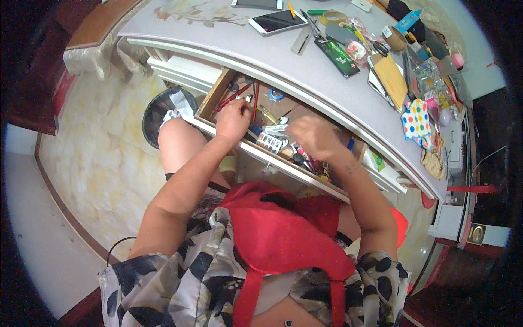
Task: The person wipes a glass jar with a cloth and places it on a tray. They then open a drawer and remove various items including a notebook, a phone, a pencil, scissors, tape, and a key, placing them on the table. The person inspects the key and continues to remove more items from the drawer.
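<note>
White-fronted drawer (300,106) pulled out from beneath the table (218,42), centre of the frame. Left hand (234,120) over the left end of the drawer, back upward, fingers bent and close together. Small pale item (248,98) directly at the left fingertips, beside red sticks (256,102); clamped or only touched: cannot tell. Right hand (314,136) over the middle of the drawer, fingers curled downward; apart, together or clamped on something: cannot tell. White packets (277,129) just left of the right hand. White card with dark ovals (268,143) below the packets, near the drawer front. Blue ring (277,95) and yellow tube (268,115) between the hands, farther up the frame.

Hard to make out: right fingertips, blurred; drawer contents beneath the right hand, covered; small dark and red items (306,162) at lower right of the drawer, too crowded to identify. Dark flat device (256,3) cut off by the upper edge. Black bin (150,128), left of centre, partly hidden behind a knee (182,140).
</note>
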`<state>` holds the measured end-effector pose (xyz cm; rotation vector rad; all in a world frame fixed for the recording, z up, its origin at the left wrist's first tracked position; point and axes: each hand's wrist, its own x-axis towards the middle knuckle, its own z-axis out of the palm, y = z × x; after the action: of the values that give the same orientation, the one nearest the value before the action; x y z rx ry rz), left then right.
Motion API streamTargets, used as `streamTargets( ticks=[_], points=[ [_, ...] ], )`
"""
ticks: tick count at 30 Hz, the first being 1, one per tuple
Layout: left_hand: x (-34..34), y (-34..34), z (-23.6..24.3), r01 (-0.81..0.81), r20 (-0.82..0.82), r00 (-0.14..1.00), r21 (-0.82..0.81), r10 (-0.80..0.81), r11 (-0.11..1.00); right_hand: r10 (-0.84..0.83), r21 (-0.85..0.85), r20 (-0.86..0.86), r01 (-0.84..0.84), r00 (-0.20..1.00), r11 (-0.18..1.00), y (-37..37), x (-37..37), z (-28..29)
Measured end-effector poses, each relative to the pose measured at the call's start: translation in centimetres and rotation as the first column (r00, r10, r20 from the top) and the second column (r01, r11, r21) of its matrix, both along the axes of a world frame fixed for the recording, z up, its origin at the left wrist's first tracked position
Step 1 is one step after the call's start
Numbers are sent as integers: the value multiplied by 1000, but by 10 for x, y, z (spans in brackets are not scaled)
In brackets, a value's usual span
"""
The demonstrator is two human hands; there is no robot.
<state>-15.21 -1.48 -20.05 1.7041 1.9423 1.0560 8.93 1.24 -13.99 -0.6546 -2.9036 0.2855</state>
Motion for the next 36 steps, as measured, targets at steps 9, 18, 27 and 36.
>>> streamTargets(
  ticks=[9, 18, 27, 36],
  points=[
    [2, -2, -2, -23, -1, 1000, -20, 23, 1000, -333, -200, 433, 449, 838, 871, 5, -44, -74],
    [1, -2, 2, -11, -27, 1000, -92, 9, 996, -333, -322, 314, 430, 889, 844, -8, -54, -75],
    [3, -4, 9, 6, 25, 1000, -110, -3, 994, -256, -526, 216, 333, 942, 783, -9, -52, -80],
    [2, -1, 2, 21, -14, 1000, -75, -22, 997, -195, -585, -21, 146, 981, 798, -8, -14, 8]
  ],
)
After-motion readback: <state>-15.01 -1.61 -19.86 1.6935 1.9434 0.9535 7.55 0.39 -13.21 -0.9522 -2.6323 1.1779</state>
